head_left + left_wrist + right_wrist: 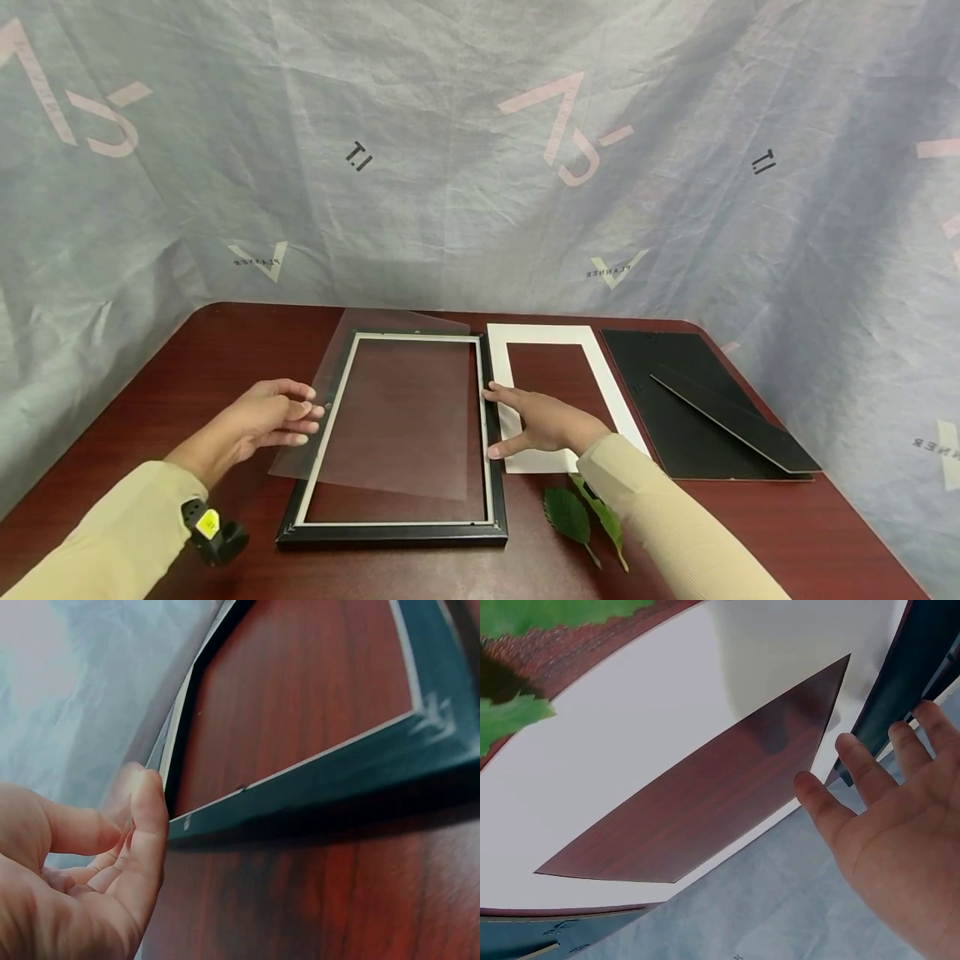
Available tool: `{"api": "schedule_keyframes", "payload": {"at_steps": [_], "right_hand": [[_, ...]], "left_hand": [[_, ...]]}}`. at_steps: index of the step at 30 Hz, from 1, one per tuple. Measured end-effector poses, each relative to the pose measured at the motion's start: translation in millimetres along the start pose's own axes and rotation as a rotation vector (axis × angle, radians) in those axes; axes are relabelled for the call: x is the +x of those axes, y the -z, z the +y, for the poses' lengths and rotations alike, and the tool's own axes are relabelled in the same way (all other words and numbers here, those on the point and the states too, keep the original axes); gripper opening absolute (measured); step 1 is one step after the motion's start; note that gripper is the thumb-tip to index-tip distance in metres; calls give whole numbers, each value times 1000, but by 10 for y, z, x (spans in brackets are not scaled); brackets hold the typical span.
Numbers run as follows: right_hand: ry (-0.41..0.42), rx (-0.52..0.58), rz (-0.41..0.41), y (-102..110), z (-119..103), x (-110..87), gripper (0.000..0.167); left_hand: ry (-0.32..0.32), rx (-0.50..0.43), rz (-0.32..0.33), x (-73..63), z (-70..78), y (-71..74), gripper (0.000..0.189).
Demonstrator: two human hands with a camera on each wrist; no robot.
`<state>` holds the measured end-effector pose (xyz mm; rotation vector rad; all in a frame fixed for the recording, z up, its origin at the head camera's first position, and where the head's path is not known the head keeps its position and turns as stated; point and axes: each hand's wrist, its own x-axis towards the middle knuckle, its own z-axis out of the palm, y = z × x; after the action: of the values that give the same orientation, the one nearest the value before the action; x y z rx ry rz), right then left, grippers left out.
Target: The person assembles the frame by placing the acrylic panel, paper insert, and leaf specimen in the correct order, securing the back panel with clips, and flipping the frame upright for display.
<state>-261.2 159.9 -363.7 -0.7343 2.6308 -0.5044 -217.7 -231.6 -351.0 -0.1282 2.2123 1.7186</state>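
Note:
A black picture frame (390, 535) with a pale inner lip lies on the table, overlapped by a clear plastic sheet (397, 425) set askew to it. The sheet sticks out past the frame's left and far sides. My left hand (273, 417) pinches the sheet's left edge between thumb and fingers; the sheet barely shows in the left wrist view, where the frame's corner (435, 742) is close by. At the frame's right side bar, my right hand (543, 418) has its fingers spread, fingertips right at the bar. A white mat board (613, 379) with a cut-out window lies beneath that hand.
Two green leaves (567, 515) lie near my right sleeve. Farther right is a black backing board (637, 358) with its stand flap (735, 421) raised. A printed grey cloth (450, 167) hangs behind the dark red table (187, 375).

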Motion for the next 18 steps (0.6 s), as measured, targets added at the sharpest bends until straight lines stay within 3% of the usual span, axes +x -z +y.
{"api": "schedule_keyframes", "payload": {"at_steps": [18], "right_hand": [[6, -3, 5, 10, -17, -16, 91]], "left_hand": [[-1, -39, -62, -39, -109, -232, 32]]}}
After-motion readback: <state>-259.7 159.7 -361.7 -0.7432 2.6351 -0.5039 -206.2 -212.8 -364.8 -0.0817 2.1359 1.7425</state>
